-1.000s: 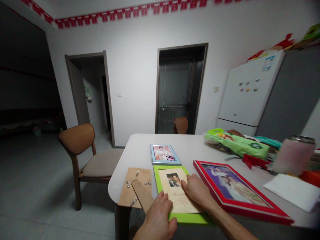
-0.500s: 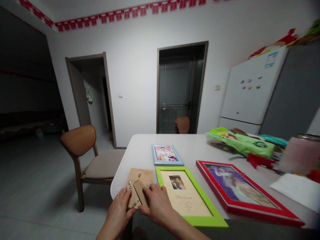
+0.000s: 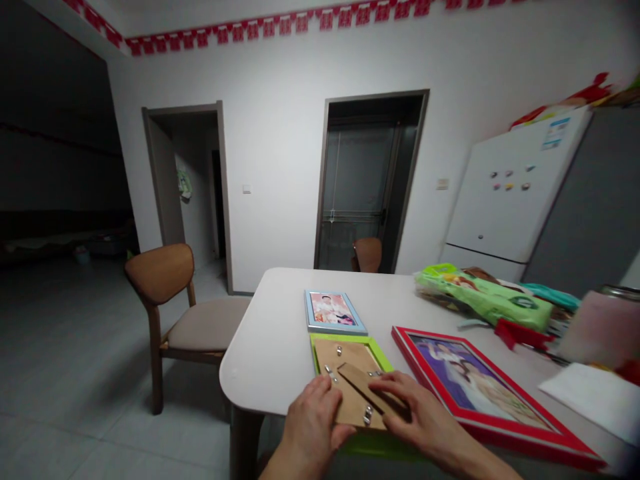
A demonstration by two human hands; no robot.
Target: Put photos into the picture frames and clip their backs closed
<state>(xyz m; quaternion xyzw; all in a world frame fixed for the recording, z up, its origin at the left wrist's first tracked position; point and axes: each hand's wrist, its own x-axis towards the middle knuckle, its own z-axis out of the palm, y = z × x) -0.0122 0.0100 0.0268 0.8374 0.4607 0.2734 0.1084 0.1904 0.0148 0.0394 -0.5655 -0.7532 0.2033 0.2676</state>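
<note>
Both my hands hold a brown picture-frame backing board (image 3: 353, 357), with metal clips and a stand flap on its face. My left hand (image 3: 313, 417) grips its near left edge, thumb bent in at the bottom. My right hand (image 3: 420, 413) has its fingers and thumb around the right side, by the stand flap. Beneath the board lies the lime-green picture frame (image 3: 383, 355), its inside mostly covered. Whether the board touches the frame all round I cannot tell. A red picture frame (image 3: 416, 363) with a photo lies right of my hands. Farther back is a light-blue picture frame (image 3: 336, 329).
A white table (image 3: 270, 333) bears everything, its rounded corner at the left. Green packaging (image 3: 493, 300), a pinkish container (image 3: 593, 327) and white paper (image 3: 593, 397) are at the right. A wooden chair (image 3: 160, 277) stands left of the table.
Both hands have carried the backing board rightward from beside the green frame to over it. The board now hides the frame's cream insert and small picture.
</note>
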